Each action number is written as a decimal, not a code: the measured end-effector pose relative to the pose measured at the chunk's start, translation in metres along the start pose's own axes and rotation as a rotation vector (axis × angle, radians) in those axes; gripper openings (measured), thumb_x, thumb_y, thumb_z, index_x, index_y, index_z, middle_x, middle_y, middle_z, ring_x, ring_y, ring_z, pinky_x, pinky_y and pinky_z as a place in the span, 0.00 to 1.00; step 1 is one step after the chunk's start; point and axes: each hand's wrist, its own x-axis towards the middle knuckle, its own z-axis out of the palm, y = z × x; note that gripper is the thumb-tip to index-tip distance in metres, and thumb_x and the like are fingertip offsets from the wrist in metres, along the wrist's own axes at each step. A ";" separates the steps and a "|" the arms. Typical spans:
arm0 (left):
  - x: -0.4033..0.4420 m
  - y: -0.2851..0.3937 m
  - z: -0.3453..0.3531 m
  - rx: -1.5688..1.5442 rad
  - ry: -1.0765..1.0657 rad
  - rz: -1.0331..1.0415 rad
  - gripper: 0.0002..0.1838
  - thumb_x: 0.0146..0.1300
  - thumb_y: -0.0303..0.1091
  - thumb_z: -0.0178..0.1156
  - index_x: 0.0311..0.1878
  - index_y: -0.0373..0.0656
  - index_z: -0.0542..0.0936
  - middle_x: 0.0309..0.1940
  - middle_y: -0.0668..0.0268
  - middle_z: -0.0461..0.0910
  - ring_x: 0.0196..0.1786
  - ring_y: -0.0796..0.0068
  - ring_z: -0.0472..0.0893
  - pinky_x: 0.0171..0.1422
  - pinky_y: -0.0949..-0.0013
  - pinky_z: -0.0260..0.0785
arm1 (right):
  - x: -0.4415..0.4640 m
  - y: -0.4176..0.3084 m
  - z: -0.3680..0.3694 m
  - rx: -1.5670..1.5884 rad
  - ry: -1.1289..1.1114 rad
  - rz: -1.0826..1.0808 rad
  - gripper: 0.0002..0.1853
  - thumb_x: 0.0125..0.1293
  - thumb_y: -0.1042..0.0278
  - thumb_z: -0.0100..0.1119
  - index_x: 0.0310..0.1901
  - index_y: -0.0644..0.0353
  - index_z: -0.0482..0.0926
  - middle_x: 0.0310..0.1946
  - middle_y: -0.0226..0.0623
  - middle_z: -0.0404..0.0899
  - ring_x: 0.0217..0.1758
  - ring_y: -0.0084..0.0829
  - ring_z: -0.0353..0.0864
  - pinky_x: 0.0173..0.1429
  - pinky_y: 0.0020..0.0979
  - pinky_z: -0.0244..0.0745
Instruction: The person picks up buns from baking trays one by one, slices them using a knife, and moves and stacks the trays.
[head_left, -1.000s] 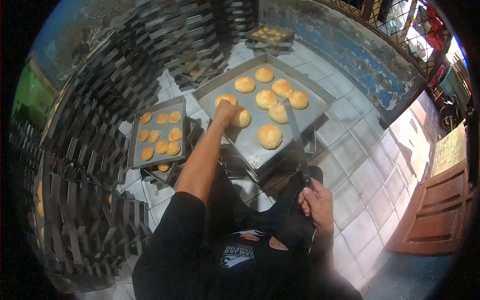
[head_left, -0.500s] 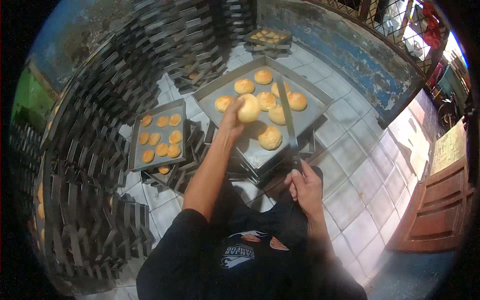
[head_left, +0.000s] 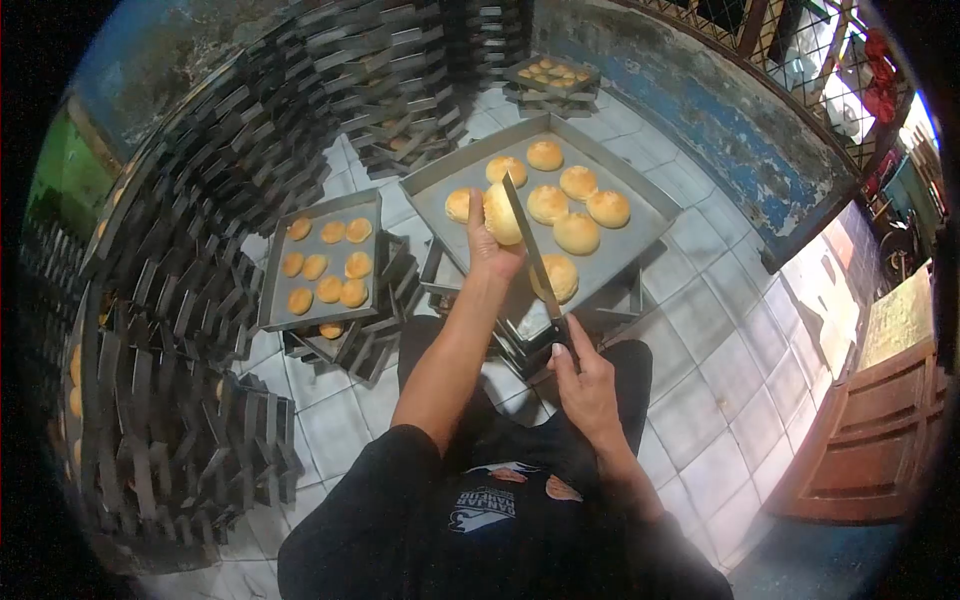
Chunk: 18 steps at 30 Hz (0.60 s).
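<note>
My left hand (head_left: pixel 492 250) is closed around a round golden bun (head_left: pixel 500 214), raised over the near left part of a large metal tray (head_left: pixel 440 178). In my right hand (head_left: pixel 585 385) is the black handle of a long knife (head_left: pixel 535 252). Its blade slants up and to the left, lying along the right side of the held bun; whether it has cut in I cannot tell. Several more buns (head_left: pixel 577 233) sit on the tray, and one bun (head_left: pixel 560 279) near its front is partly behind the blade.
To the left, a smaller tray of buns (head_left: pixel 318 262) rests on stacked trays. Tall stacks of dark metal trays (head_left: pixel 200 270) line the left side. Another tray of buns (head_left: pixel 553 75) stands at the back by the blue wall (head_left: pixel 690 120). A brown wooden panel (head_left: pixel 865 440) is at right.
The knife has swung left from above the tray to the held bun, and my right hand has moved slightly left. My left hand has turned the bun onto its side. The view has shifted slightly.
</note>
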 end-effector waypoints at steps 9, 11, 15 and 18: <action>-0.011 -0.009 0.003 0.003 -0.039 0.041 0.21 0.68 0.60 0.66 0.44 0.52 0.83 0.33 0.71 0.85 0.33 0.72 0.85 0.38 0.66 0.80 | 0.004 0.000 0.001 -0.033 0.028 -0.011 0.24 0.76 0.68 0.56 0.70 0.67 0.72 0.32 0.51 0.83 0.35 0.41 0.86 0.43 0.37 0.79; -0.023 -0.013 0.009 0.024 -0.040 0.017 0.20 0.68 0.58 0.67 0.45 0.51 0.83 0.33 0.71 0.86 0.34 0.72 0.86 0.40 0.65 0.82 | 0.011 -0.003 0.000 -0.029 0.036 -0.031 0.24 0.76 0.68 0.56 0.70 0.66 0.72 0.32 0.51 0.83 0.35 0.41 0.87 0.43 0.38 0.80; -0.037 -0.023 0.012 0.100 -0.106 0.024 0.18 0.70 0.53 0.67 0.47 0.48 0.83 0.37 0.69 0.87 0.38 0.73 0.87 0.44 0.65 0.83 | 0.033 -0.021 -0.004 -0.042 0.059 -0.004 0.25 0.76 0.67 0.57 0.71 0.65 0.71 0.30 0.51 0.83 0.34 0.41 0.87 0.43 0.38 0.79; -0.018 0.002 0.003 0.094 -0.109 0.099 0.17 0.71 0.51 0.66 0.48 0.48 0.83 0.39 0.69 0.87 0.40 0.73 0.87 0.45 0.65 0.83 | 0.023 -0.020 -0.011 -0.082 0.022 -0.017 0.25 0.76 0.67 0.57 0.72 0.64 0.72 0.28 0.49 0.83 0.33 0.38 0.88 0.43 0.37 0.79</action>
